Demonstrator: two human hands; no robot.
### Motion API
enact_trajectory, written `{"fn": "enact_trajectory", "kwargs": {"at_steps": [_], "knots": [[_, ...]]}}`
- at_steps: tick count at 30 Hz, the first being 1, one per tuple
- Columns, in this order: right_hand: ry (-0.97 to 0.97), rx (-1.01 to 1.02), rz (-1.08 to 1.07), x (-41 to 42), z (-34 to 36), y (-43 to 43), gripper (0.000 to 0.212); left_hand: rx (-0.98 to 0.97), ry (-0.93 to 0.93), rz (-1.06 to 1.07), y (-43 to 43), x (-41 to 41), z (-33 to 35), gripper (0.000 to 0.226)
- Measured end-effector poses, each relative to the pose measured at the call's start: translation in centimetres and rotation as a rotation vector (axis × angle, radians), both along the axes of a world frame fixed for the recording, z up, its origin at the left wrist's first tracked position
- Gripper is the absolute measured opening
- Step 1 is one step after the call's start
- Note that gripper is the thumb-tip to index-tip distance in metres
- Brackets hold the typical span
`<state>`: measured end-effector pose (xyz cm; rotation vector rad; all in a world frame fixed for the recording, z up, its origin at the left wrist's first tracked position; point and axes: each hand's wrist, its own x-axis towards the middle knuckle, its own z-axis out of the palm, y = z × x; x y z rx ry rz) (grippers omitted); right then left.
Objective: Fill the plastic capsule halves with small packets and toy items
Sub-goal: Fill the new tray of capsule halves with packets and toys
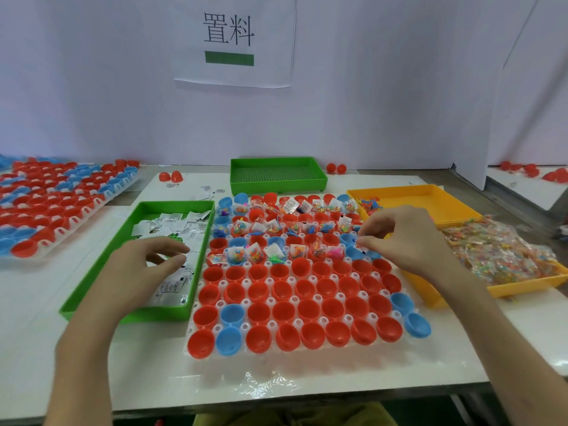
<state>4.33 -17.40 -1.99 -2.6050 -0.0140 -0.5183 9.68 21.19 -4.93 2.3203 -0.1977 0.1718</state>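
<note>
A clear holder tray (276,361) in front of me carries rows of red and blue capsule halves (310,296). The far rows hold white packets and small coloured toys; the near rows are bare. My right hand (402,238) pinches a small white packet (360,248) over a blue half at the tray's right side. My left hand (144,265) hovers over the green tray (101,287) of white packets (172,226), its fingers loosely curled with a packet between thumb and fingertips.
An empty green tray (276,175) stands at the back. Two yellow trays (430,201) on the right hold small toys and clear bags of coloured bits (498,253). Another holder of red and blue halves (46,204) lies at the left. Loose red halves sit by the white wall.
</note>
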Motion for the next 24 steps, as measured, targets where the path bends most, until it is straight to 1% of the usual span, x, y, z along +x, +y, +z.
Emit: {"fn": "enact_trajectory", "kwargs": {"at_steps": [4,7,9,14,17,21,24], "knots": [[0.012,0.037,0.065,0.1,0.0,0.1,0.008,0.007,-0.012,0.037,-0.6,-0.2,-0.8,0.015],[0.07,0.043,0.071,0.3,-0.2,0.2,0.008,-0.027,-0.048,0.075,-0.6,-0.5,-0.8,0.015],[0.089,0.037,0.061,0.5,-0.3,0.2,0.009,-0.021,-0.031,0.063,-0.5,-0.7,-0.7,0.019],[0.102,-0.069,0.027,0.8,-0.6,0.7,0.016,0.023,0.051,0.01,-0.5,-0.8,-0.3,0.028],[0.112,-0.131,0.019,0.8,-0.9,1.0,0.012,0.015,0.055,0.013,-0.6,-0.8,-0.2,0.029],[0.12,-0.158,0.035,1.0,-1.3,0.8,0.008,0.008,0.057,0.017,-0.6,-0.9,-0.1,0.028],[0.154,-0.227,0.069,1.4,-1.2,1.0,0.006,0.006,0.055,0.024,-0.7,-1.0,-0.1,0.028]]}}
